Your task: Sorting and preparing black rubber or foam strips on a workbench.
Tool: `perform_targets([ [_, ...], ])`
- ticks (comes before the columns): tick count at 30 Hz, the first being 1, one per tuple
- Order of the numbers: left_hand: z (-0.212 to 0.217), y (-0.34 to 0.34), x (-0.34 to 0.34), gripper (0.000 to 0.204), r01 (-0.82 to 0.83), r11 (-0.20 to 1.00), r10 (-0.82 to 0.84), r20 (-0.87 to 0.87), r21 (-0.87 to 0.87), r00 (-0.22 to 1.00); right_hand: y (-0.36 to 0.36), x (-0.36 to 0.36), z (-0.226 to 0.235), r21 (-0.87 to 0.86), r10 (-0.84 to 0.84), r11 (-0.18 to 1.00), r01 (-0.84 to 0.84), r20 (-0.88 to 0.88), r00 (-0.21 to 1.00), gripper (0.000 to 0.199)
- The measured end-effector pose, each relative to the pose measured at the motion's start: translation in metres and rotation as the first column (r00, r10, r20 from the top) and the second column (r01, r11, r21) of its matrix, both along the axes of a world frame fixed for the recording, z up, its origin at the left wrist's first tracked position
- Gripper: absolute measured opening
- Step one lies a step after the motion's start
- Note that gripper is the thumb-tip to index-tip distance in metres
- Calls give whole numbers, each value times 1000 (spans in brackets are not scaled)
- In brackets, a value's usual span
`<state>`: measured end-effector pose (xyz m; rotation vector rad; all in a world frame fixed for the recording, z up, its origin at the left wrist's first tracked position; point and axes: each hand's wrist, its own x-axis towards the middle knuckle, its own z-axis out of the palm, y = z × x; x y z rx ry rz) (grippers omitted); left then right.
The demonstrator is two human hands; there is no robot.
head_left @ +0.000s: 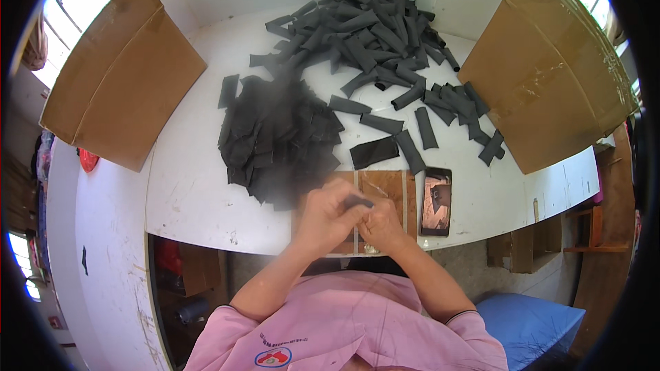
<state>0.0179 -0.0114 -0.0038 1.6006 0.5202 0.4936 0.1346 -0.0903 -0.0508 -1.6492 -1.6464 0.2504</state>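
My left hand (331,214) and my right hand (382,225) meet over a brown board (393,185) at the table's near edge. Between them is a small dark fabric piece (357,201), mostly hidden by my fingers. Both hands are closed round it. Just beyond my left hand lies a heap of flat dark grey fabric pieces (275,137). Farther off, a large pile of rolled dark fabric tubes (371,27) spreads across the table. One flat black piece (375,153) lies just past the board.
A phone (436,201) lies to the right of the board. Cardboard panels stand at the left (124,75) and right (550,69) of the white table (192,185). Below the table's right side are a blue bag (529,326) and a cardboard box (526,247).
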Motion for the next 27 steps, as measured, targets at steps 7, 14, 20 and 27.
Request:
perform_targets([
  [7, 16, -6, -3, 13, -24, 982, 101, 412, -187, 906, 1, 0, 25, -48, -56, 997, 56, -14, 998, 25],
  [14, 12, 1, -7, 12, 22, 997, 4, 358, -69, 934, 2, 4, 12, 36, -12, 999, 9, 63, 998, 15],
  [20, 18, -4, -5, 12, -74, 985, 129, 392, -153, 911, 3, -1, 24, -112, -41, 993, 37, -39, 998, 13],
  [27, 16, 4, -13, 11, -52, 797, 474, 569, -602, 673, 7, 5, 52, 8, 2, 1000, -3, 107, 994, 18],
])
